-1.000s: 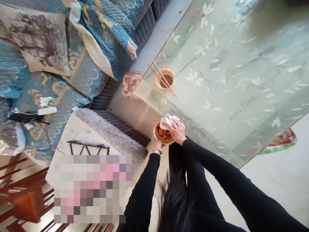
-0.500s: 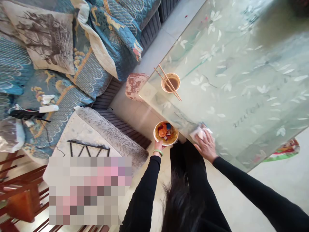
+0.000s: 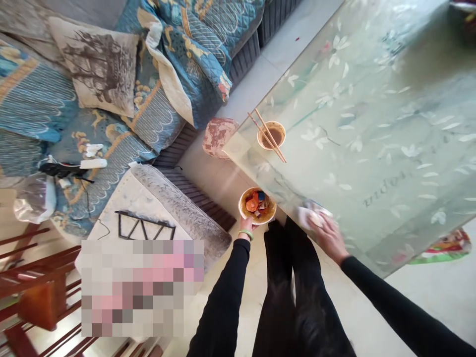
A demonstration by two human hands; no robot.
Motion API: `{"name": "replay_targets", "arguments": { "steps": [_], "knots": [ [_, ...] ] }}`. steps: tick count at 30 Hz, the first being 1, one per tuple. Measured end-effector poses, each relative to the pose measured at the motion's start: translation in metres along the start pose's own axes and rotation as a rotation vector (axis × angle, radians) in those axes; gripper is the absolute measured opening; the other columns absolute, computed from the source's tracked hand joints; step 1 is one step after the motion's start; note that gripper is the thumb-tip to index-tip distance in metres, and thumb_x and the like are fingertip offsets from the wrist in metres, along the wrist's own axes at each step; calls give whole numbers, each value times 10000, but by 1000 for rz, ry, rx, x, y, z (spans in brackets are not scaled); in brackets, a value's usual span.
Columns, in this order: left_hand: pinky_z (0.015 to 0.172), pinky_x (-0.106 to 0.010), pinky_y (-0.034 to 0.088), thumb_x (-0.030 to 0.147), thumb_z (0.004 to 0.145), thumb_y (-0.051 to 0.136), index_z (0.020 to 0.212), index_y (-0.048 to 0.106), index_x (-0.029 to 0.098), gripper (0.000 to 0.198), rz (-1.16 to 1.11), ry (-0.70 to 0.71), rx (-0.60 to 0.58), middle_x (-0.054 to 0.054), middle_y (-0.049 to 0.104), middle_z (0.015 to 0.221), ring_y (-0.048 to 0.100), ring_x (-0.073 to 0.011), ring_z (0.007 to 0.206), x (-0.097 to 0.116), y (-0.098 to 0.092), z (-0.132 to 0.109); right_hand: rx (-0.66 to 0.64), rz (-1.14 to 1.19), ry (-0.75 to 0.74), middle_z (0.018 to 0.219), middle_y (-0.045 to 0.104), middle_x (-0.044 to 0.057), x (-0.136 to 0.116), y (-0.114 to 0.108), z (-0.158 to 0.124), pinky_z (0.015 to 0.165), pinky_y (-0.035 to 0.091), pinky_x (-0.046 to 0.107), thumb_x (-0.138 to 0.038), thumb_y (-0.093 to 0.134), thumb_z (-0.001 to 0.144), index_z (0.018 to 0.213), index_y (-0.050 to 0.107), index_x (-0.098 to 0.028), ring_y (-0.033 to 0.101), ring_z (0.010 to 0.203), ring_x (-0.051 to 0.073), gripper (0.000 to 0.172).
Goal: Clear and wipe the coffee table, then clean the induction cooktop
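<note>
My left hand (image 3: pixel 247 226) grips the near rim of a paper bowl (image 3: pixel 273 212), just off the table's edge. Orange and dark blue wrapper scraps (image 3: pixel 254 202) lie inside it. On the table (image 3: pixel 357 163), close to that edge, my right hand (image 3: pixel 330 237) is closed on a crumpled white tissue (image 3: pixel 307 215), somewhat blurred. A second paper bowl (image 3: pixel 271 133) with brown liquid sits near the table's corner. A pair of chopsticks (image 3: pixel 268 138) lies across its rim.
A pink patterned stool (image 3: pixel 219 138) stands beside the table corner. To the left is a sofa with a blue cover (image 3: pixel 174 114), a printed cushion (image 3: pixel 102 64) and a black power strip (image 3: pixel 63 170). A red and green bag (image 3: pixel 446 247) shows under the table's right edge.
The view has shifted, so the sofa and table appear further right. My right hand has slid the tissue toward the table's near edge. My left hand still holds the bowl.
</note>
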State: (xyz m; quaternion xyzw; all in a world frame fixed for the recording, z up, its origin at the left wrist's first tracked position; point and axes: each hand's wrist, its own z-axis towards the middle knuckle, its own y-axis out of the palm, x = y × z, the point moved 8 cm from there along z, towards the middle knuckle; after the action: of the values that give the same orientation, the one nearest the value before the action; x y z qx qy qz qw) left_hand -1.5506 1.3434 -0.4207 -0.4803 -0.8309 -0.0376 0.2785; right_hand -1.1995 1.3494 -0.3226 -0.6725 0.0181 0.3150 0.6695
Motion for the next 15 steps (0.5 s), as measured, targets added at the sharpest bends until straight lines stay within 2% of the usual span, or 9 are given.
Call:
{"name": "replay_targets", "arguments": {
  "steps": [1, 2, 3, 4, 6, 9, 11, 13, 15],
  "knots": [
    [856, -461, 677, 139, 822, 773, 1403, 582, 231, 619, -4, -3, -7, -147, 727, 1297, 773, -292, 1093, -1, 1, -1, 26, -28, 34, 1630, 538, 61, 16, -5, -28, 1254, 406, 548, -212, 544, 1011, 1589, 526, -339, 357, 1598, 319, 593],
    [860, -453, 677, 135, 829, 763, 1411, 579, 230, 618, -8, -6, -13, -147, 729, 1292, 772, -287, 1094, -2, 1, -1, 32, -46, 57, 1630, 535, 70, 26, -7, -42, 1249, 406, 572, -236, 552, 1010, 1595, 518, -333, 361, 1595, 337, 595],
    [863, -445, 676, 133, 835, 758, 1416, 580, 230, 615, -15, -8, -21, -147, 731, 1287, 773, -282, 1089, -3, 2, -1, 52, -56, 77, 1632, 531, 80, 31, -8, -41, 1253, 395, 590, -260, 560, 1007, 1595, 521, -319, 359, 1594, 353, 593],
    [864, -437, 676, 132, 838, 756, 1417, 582, 230, 613, -23, -8, -27, -146, 734, 1282, 775, -278, 1080, -4, 2, -1, 55, -58, 83, 1647, 513, 86, 29, -6, -23, 1264, 375, 600, -282, 563, 1008, 1601, 514, -306, 353, 1596, 362, 595],
    [864, -424, 678, 128, 837, 756, 1409, 594, 232, 604, -37, -8, -39, -140, 742, 1267, 780, -272, 1057, -4, 2, 0, 50, -35, 70, 1689, 453, 93, 8, 7, 50, 1294, 321, 595, -311, 556, 1016, 1618, 492, -284, 325, 1608, 363, 606],
    [854, -425, 682, 116, 828, 765, 1377, 619, 239, 581, -51, -8, -40, -126, 752, 1249, 788, -269, 1021, -1, -1, 3, 49, 43, -20, 1732, 377, 99, -49, 31, 193, 1320, 246, 588, -333, 526, 1036, 1633, 467, -261, 273, 1627, 358, 604],
    [847, -431, 684, 111, 825, 769, 1358, 632, 249, 567, -58, -3, -36, -117, 753, 1253, 789, -267, 1010, 5, -3, 5, 53, 78, -58, 1727, 385, 113, -83, 43, 265, 1322, 222, 591, -332, 500, 1054, 1623, 479, -233, 264, 1627, 351, 578],
    [842, -434, 685, 117, 826, 774, 1343, 642, 257, 552, -63, 5, -32, -111, 754, 1252, 787, -268, 1015, 12, -4, 7, 47, 88, -90, 1710, 413, 121, -101, 48, 291, 1316, 230, 591, -311, 487, 1062, 1615, 485, -216, 273, 1622, 342, 561],
    [837, -443, 686, 139, 827, 785, 1329, 649, 252, 532, -71, 11, -27, -115, 758, 1235, 786, -277, 1021, 20, -4, 8, -7, 80, -176, 1694, 444, 109, -102, 46, 266, 1309, 265, 562, -277, 489, 1062, 1610, 494, -232, 303, 1614, 319, 550]
  ]
}}
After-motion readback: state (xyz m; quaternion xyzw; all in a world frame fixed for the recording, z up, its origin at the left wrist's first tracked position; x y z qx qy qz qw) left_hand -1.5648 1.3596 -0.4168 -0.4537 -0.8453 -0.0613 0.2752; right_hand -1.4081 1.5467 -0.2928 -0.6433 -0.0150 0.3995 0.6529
